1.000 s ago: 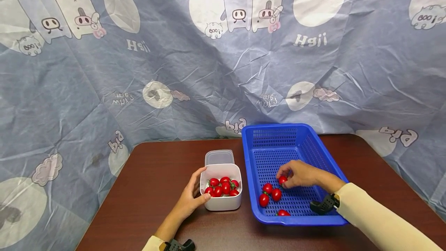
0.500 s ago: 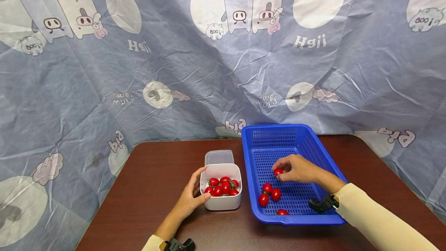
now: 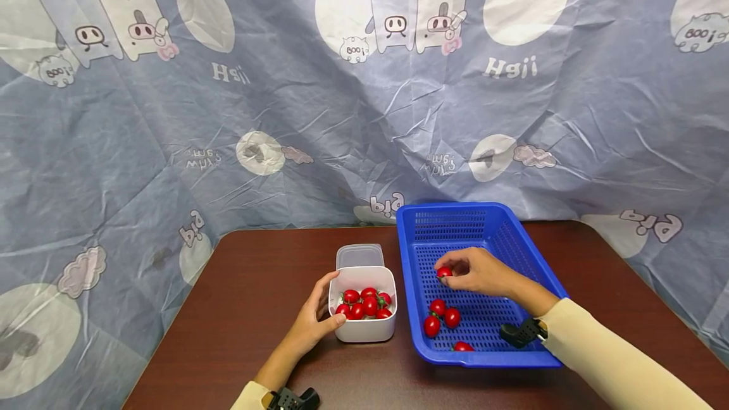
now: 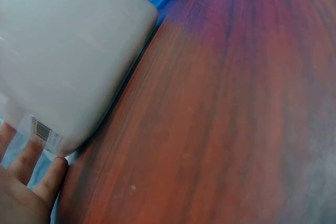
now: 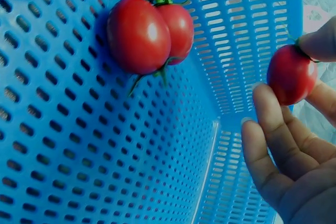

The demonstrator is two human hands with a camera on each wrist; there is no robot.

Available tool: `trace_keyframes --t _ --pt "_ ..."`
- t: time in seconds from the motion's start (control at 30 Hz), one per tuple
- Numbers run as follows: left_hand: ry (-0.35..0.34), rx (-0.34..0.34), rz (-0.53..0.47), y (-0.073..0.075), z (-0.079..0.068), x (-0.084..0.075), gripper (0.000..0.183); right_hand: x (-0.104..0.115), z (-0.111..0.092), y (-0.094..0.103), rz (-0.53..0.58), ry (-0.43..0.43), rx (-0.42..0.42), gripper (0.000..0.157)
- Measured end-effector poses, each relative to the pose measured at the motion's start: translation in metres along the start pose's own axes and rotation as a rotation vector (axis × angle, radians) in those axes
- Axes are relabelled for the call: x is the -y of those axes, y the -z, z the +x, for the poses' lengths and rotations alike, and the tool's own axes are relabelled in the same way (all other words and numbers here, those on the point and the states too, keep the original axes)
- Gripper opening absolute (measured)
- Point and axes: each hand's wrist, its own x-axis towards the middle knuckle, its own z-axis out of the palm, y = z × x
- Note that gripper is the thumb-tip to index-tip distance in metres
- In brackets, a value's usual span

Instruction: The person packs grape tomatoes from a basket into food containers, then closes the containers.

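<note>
My right hand [image 3: 484, 272] pinches one tomato [image 3: 444, 272] between thumb and fingers, over the left part of the basket [image 3: 405, 264]. The tomato is a smooth, glossy red oval with a wisp of green stem beside my thumb; my lower fingers reach out loosely beneath it.

The basket is blue plastic, a deep rectangle with rounded corners, its floor and walls pierced by rows of narrow slots. Three loose tomatoes [image 3: 431, 326] sit close together on its floor, shiny and plump, with thin, curling green stems among them. Another lies near the front wall, partly hidden by the rim.

My left hand [image 3: 310, 323] spans the left side of the box [image 3: 366, 333], thumb at the near rim and fingers round the far side. The box is white, smooth and squarish, with soft corners, and holds a cluster of red tomatoes. A small barcode label [image 4: 44, 129] shows near my fingertips. Just behind the box lies a translucent, round-cornered lid [image 3: 360, 256].

Everything rests on the desk [image 3: 273, 283], reddish-brown with a streaked wood grain. Behind hangs a creased blue-grey cloth [image 3: 330, 112] printed with pigs.
</note>
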Motion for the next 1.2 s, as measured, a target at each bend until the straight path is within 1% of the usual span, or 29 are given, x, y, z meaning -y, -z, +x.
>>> trace_keyframes --t 0.13,0.3,0.4,0.5,0.57,0.67,0.7,0.83,0.9,1.03,1.07,1.2 --pt "0.001 0.0 -0.005 0.0 0.0 0.0 0.077 0.006 0.005 -0.001 0.007 0.006 -0.026 0.02" --pt "-0.007 0.006 -0.013 0.0 0.0 -0.001 0.078 0.014 0.012 -0.004 0.003 0.027 -0.083 0.021" --pt "-0.01 0.007 -0.015 0.0 0.001 -0.001 0.078 0.022 0.017 -0.005 0.003 0.032 -0.105 0.022" --pt "-0.014 0.005 -0.019 0.0 0.001 -0.001 0.078 0.036 0.023 -0.007 0.011 0.041 -0.116 0.024" --pt "-0.018 0.005 -0.017 0.0 0.001 -0.001 0.078 0.05 0.026 -0.007 0.033 0.05 -0.115 0.024" --pt "-0.016 0.005 -0.016 0.0 0.0 -0.001 0.078 0.069 0.031 -0.009 0.061 0.081 -0.112 0.024" --pt "-0.015 0.005 -0.014 0.0 0.0 -0.001 0.078 0.07 0.033 -0.01 0.063 0.101 -0.108 0.024" --pt "-0.009 0.003 -0.006 0.0 0.0 -0.002 0.077 0.065 0.043 -0.018 0.081 0.153 -0.096 0.024" --pt "-0.007 0.002 -0.004 0.0 0.0 -0.001 0.077 0.058 0.049 -0.023 0.094 0.167 -0.085 0.025" --pt "-0.012 0.002 -0.006 0.0 0.0 -0.002 0.078 0.061 0.058 -0.032 0.122 0.16 -0.063 0.028" --pt "-0.012 0.003 -0.007 0.0 0.0 -0.002 0.078 0.058 0.061 -0.035 0.126 0.162 -0.054 0.029" --pt "-0.008 0.002 -0.012 -0.001 0.0 -0.002 0.078 0.061 0.069 -0.043 0.136 0.183 -0.019 0.029"
